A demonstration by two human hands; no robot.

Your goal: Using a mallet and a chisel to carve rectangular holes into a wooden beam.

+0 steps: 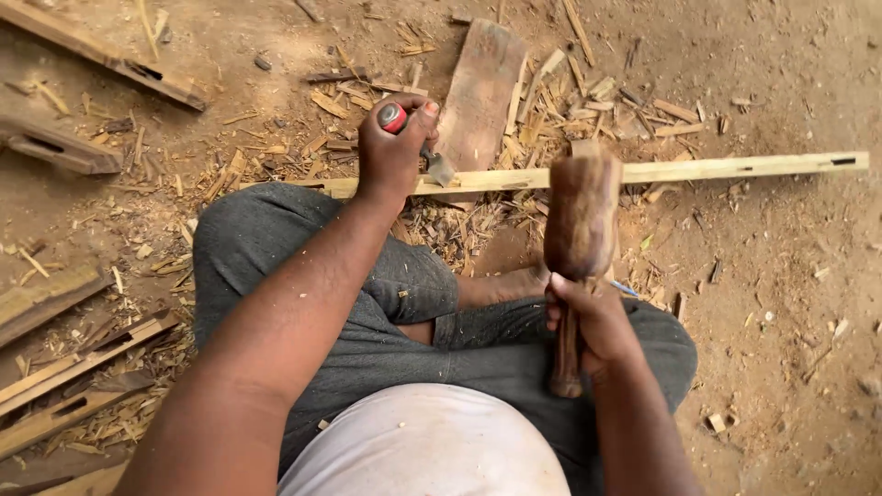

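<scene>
Chisel [432, 161]: red-capped handle, blade tip set on the long wooden strip [698, 169], which lies across the dirt floor [790, 276] in front of the seated person's knees. Left hand [393, 147] wrapped tight round the chisel handle, thumb on the cap side, blade sticking out below the fist. Right hand [595, 321] clenched on the handle of a wooden mallet [579, 216], head raised just right of the chisel and above the strip.

Risk, my read: mallet head is wide and the red cap small, with the left fingers right beside it, so an off-centre blow could hit knuckles. The strip is thin and looks unclamped, so it could skid or split. Chips [551, 92] and offcut boards [478, 92] lie all around.
</scene>
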